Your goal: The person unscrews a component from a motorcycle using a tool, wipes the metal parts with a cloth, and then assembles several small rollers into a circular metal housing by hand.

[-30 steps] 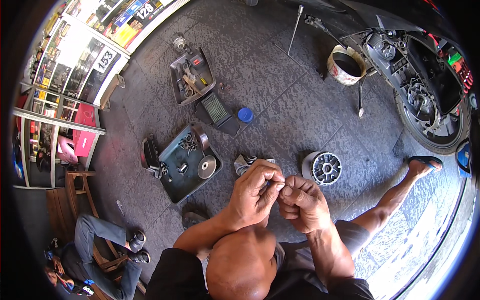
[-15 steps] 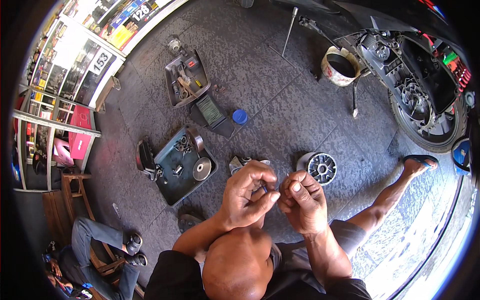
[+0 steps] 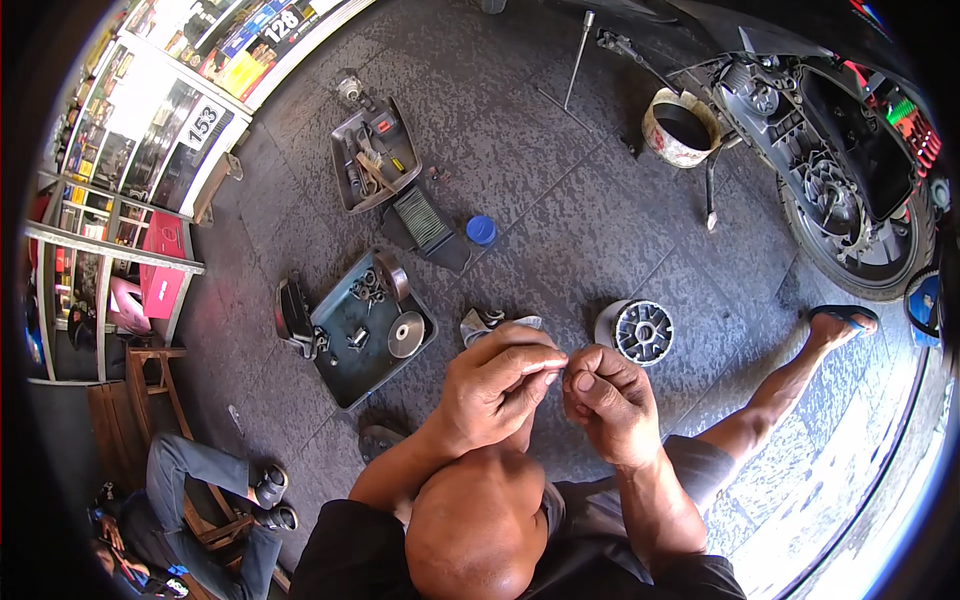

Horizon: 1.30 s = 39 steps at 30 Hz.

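Note:
My left hand is closed in a pinch, thumb against fingertips. My right hand is closed too, its thumb pressed over curled fingers. Their fingertips nearly meet, and whatever they hold is too small or hidden to name. Just beyond the right hand, a round slotted metal part sits on the floor. Partly behind the left hand lies a crumpled grey cloth. Left of my hands is a tray bearing a metal disc, a ring-shaped part and several small metal parts.
Farther off are a tool bin, a pleated air filter, a blue lid, a T-handle wrench and a round tub. A partly opened motorcycle stands at right. Someone in jeans sits by a wooden bench at left.
My left fingers have straightened and moved right, against the right fingertips. The small blue bit seen between the left fingers before is now hidden. The right hand has barely shifted.

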{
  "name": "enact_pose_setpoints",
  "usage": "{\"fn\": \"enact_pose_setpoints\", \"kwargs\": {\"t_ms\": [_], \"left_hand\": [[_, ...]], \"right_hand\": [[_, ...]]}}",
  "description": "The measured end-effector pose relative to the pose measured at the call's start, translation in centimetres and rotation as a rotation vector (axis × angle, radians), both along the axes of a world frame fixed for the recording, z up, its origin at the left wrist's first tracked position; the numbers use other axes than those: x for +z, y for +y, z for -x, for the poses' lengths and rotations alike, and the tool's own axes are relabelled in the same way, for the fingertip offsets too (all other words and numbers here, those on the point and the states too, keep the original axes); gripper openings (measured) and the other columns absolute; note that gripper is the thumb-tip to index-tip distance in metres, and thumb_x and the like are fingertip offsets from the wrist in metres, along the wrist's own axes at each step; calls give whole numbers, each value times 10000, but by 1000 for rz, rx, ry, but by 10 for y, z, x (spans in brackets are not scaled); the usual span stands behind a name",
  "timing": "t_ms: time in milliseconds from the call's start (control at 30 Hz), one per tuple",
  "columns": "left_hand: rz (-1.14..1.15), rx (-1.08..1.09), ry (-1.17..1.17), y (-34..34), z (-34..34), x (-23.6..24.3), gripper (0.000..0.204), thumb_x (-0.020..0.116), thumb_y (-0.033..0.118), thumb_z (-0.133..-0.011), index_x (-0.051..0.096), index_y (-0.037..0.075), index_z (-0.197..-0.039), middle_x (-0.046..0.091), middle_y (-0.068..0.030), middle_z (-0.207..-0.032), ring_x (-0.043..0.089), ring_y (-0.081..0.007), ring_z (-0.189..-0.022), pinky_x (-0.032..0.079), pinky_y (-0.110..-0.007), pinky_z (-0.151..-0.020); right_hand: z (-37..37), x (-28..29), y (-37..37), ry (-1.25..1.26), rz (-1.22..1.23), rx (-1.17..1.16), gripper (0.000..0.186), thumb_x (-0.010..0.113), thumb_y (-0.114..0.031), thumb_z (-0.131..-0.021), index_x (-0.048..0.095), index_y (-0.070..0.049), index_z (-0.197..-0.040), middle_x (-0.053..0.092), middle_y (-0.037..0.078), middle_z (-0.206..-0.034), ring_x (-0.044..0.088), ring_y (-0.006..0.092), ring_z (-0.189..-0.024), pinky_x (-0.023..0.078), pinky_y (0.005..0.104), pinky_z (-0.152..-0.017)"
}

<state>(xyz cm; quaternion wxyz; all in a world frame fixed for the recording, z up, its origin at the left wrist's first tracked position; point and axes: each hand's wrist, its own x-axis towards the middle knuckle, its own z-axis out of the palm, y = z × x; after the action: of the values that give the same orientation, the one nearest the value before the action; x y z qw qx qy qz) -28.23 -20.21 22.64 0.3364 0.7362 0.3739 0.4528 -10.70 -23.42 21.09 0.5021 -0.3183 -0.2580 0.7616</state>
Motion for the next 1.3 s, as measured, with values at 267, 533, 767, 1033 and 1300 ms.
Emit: {"fn": "enact_pose_setpoints", "kwargs": {"t_ms": [267,533,767,1033,1300], "left_hand": [[24,59,-19,-2,-1,-4,147,689,6,-826,628,-12,-959,645,-154,-933,646,-208,-797,526,-311,-711],[-14,97,155,-4,-7,-2,359,831,97,-708,631,55,-1002,585,-118,-1038,615,-258,-886,521,-366,-730],[-158,106,369,1,-12,11,380,820,93,-672,702,101,-1032,567,-58,-1022,558,-251,-953,465,-377,-825],[-17,-6,190,2,-12,4,321,758,14,-716,691,77,-1023,594,-80,-991,579,-268,-913,485,-395,-789],[177,-38,116,-5,-5,14,273,706,-69,-778,666,-9,-1040,649,-133,-1034,678,-232,-892,559,-307,-758]], "right_hand": [[1,0,5,260,207,7,144,569,-170,-947,537,-40,-893,513,48,-808,437,117,-643,372,259,-552],[11,4,9,520,320,-168,166,502,-210,-990,523,-48,-966,617,169,-1143,609,254,-986,472,429,-959],[14,3,7,496,129,-200,164,498,-200,-997,526,-41,-963,510,238,-1351,447,304,-1293,356,459,-1085],[14,5,7,458,-18,-222,146,529,-174,-993,544,-36,-950,482,216,-1393,388,292,-1341,258,464,-1140],[-20,9,8,-473,-460,-27,76,594,-79,-954,584,-7,-932,563,120,-1032,542,233,-1009,430,366,-915]]}}
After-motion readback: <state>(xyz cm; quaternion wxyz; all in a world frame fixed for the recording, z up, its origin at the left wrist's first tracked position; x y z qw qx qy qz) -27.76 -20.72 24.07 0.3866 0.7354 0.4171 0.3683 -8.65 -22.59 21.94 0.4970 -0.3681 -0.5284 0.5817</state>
